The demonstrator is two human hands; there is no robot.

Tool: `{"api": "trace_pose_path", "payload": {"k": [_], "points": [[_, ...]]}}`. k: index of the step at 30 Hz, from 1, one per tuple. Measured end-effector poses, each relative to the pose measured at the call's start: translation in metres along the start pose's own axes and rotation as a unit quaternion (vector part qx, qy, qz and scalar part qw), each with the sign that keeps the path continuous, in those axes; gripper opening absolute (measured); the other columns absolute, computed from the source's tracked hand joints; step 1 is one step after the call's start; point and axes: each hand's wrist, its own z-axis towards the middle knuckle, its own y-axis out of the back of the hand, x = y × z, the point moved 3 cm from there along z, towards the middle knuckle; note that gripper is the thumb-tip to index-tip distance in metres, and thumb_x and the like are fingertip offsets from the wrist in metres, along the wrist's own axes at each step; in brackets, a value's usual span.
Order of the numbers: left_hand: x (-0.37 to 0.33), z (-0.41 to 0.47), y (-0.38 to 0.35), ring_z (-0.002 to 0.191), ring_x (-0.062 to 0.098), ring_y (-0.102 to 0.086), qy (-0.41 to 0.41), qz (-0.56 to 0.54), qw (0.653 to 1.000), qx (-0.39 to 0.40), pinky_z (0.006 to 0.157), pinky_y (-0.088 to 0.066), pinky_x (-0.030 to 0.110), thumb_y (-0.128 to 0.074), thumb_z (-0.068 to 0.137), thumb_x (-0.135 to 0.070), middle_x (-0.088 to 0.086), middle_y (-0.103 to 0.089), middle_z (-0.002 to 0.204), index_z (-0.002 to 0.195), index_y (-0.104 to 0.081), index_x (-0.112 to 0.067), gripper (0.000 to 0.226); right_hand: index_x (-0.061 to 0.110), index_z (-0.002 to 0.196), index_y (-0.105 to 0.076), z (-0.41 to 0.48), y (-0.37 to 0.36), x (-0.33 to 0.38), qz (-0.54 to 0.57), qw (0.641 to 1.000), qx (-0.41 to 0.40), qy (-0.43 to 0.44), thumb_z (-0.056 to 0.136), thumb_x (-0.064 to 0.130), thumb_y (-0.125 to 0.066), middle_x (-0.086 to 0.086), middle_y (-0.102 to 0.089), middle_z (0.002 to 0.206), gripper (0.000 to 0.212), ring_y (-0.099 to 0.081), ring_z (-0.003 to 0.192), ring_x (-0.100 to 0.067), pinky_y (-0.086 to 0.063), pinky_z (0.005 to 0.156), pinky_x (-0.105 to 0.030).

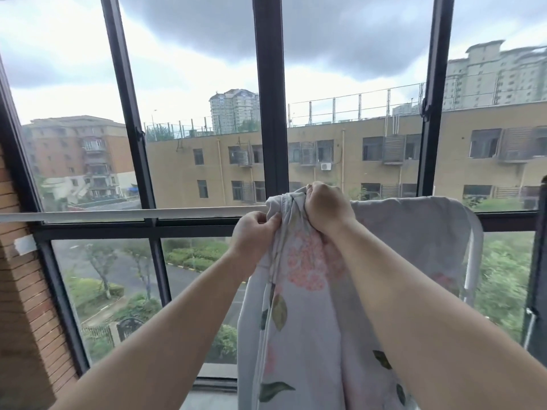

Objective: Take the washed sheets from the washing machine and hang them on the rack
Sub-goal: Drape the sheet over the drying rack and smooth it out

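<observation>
Rail [118, 214] is running flat along the 9-to-3 line, just in front of the window frame [269, 113]. Its left stretch is showing no cloth on it.

Left hand [254, 232] is sitting just under the rail where that uncovered stretch ends. Fingers are curled in, pinching a fold of the sheet [310, 321] at its gathered edge.

The sheet is bunching up between my two hands at rail height. From there it's hanging straight down toward 6 o'clock, between my forearms. The rest of it is already lying over the rail at 3 o'clock, draped out as far as the rack's curved end [473, 247].

Right hand [325, 208] is at 1 o'clock from the left one, nearly touching it. It's clenched into a fist round the top of the bunch, knuckles up, sitting at the rail line or just over it.

What I'm judging matters next: the bunch is lying at the middle of the rail and the free length is all toward 9 o'clock. Spreading means sliding cloth along the rail's long axis, leftward. Left hand is the nearer one to that stretch, so it's likely doing the pulling while the right is anchoring the bunch. Can't tell how much cloth is folded inside the fist.
</observation>
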Motion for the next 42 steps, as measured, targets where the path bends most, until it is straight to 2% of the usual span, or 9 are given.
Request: {"api": "trace_pose_path", "payload": {"k": [3, 6, 13, 18, 24, 29, 34, 37, 42], "points": [[-0.012, -0.008, 0.01, 0.073, 0.009, -0.056, -0.21, 0.219, 0.937, -0.174, 0.065, -0.044, 0.024, -0.079, 0.081, -0.034, -0.006, -0.061, 0.082, 0.087, -0.061, -0.018, 0.025, 0.007, 0.107, -0.063, -0.001, -0.002, -0.001, -0.011, 1.0, -0.011, 0.007, 0.104, 0.019, -0.032, -0.018, -0.07, 0.103, 0.034, -0.062, 0.098, -0.039, -0.045, 0.083, -0.04], [-0.021, -0.01, 0.007, 0.069, 0.007, -0.06, -0.283, 0.239, 0.918, -0.138, 0.07, -0.053, 0.028, -0.075, 0.083, -0.017, -0.009, -0.069, 0.077, 0.082, -0.076, -0.021, 0.004, 0.007, 0.109, -0.063, -0.002, -0.002, -0.001, -0.015, 1.0, -0.014, 0.012, 0.103, 0.018, -0.033, -0.018, -0.069, 0.104, 0.033, -0.062, 0.099, -0.039, -0.046, 0.083, -0.041], [-0.029, -0.009, -0.004, 0.071, 0.012, -0.066, -0.177, 0.222, 0.952, -0.11, 0.068, -0.051, 0.025, -0.073, 0.089, -0.036, -0.005, -0.074, 0.073, 0.083, -0.081, -0.018, 0.02, 0.007, 0.107, -0.062, -0.001, -0.001, -0.004, -0.021, 0.999, -0.021, 0.029, 0.103, 0.02, -0.032, -0.018, -0.07, 0.099, 0.032, -0.064, 0.096, -0.039, -0.046, 0.083, -0.04], [-0.026, -0.001, -0.01, 0.054, 0.017, -0.049, -0.07, 0.212, 0.972, -0.076, 0.053, -0.038, 0.028, -0.071, 0.088, -0.04, 0.006, -0.056, 0.054, 0.056, -0.062, -0.003, 0.049, 0.005, 0.107, -0.062, -0.004, 0.003, -0.004, -0.024, 0.999, -0.023, 0.041, 0.104, 0.022, -0.032, -0.017, -0.07, 0.102, 0.034, -0.063, 0.098, -0.038, -0.041, 0.083, -0.038], [-0.029, -0.002, -0.009, 0.061, 0.016, -0.056, -0.047, 0.083, 0.993, -0.063, 0.062, -0.049, 0.031, -0.07, 0.092, -0.036, 0.006, -0.066, 0.067, 0.081, -0.073, -0.001, 0.037, 0.013, 0.096, -0.057, -0.007, 0.008, -0.004, -0.01, 0.999, -0.016, 0.045, 0.102, 0.016, -0.033, -0.015, -0.071, 0.099, 0.025, -0.064, 0.095, -0.036, -0.038, 0.08, -0.037], [-0.036, 0.012, -0.002, 0.08, 0.028, -0.061, 0.027, -0.059, 0.997, -0.043, 0.087, -0.056, 0.055, -0.052, 0.103, -0.026, 0.015, -0.066, 0.088, 0.099, -0.068, 0.002, 0.032, 0.02, 0.089, -0.044, -0.011, 0.01, 0.002, -0.008, 0.999, -0.024, 0.044, 0.102, 0.011, -0.033, -0.014, -0.071, 0.098, 0.019, -0.055, 0.081, -0.029, -0.029, 0.077, -0.033], [-0.055, 0.018, 0.004, 0.09, 0.028, -0.068, 0.156, -0.182, 0.97, 0.049, 0.084, -0.059, 0.041, -0.05, 0.102, -0.012, 0.017, -0.071, 0.106, 0.104, -0.068, 0.001, 0.022, 0.018, 0.091, -0.045, -0.012, 0.01, 0.002, -0.018, 0.998, -0.032, 0.048, 0.102, 0.011, -0.033, -0.015, -0.071, 0.099, 0.018, -0.063, 0.093, -0.034, -0.03, 0.077, -0.034], [-0.058, 0.026, 0.009, 0.09, 0.029, -0.07, 0.134, -0.187, 0.973, 0.012, 0.089, -0.059, 0.045, -0.062, 0.094, -0.001, 0.017, -0.072, 0.104, 0.098, -0.067, -0.004, 0.007, 0.016, 0.092, -0.048, -0.014, 0.012, 0.002, -0.016, 0.998, -0.029, 0.048, 0.102, 0.013, -0.031, -0.017, -0.071, 0.099, 0.02, -0.063, 0.093, -0.035, -0.029, 0.077, -0.035], [-0.06, 0.038, 0.02, 0.101, 0.03, -0.069, 0.036, -0.202, 0.973, -0.103, 0.089, -0.06, 0.042, -0.058, 0.092, 0.008, 0.016, -0.07, 0.108, 0.103, -0.07, -0.008, 0.022, 0.018, 0.091, -0.048, -0.011, 0.012, -0.001, -0.013, 0.999, -0.022, 0.045, 0.102, 0.015, -0.034, -0.014, -0.071, 0.096, 0.018, -0.063, 0.089, -0.033, -0.031, 0.077, -0.036]]}}
